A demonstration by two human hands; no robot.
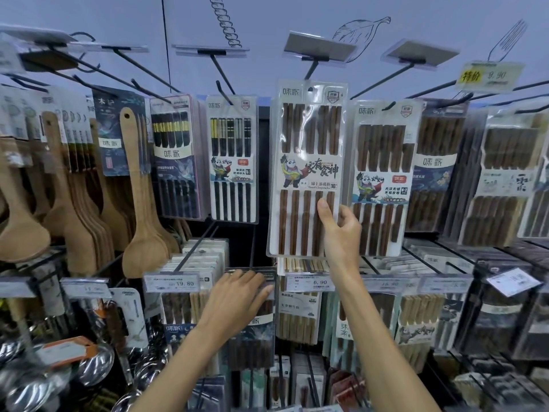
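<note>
R hand [338,230] grips chopstick pack [306,173] – L hand [237,301] fingers flat on lower pack [255,337]

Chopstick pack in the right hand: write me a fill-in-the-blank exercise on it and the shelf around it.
1. The right hand grips the panda chopstick pack with its ____ pressed on the front.
2. The left hand touches a dark pack in the row ____ the held one.
3. The price tag just under the held pack reads ____.

Missing words: thumb; below; 6.90
</note>
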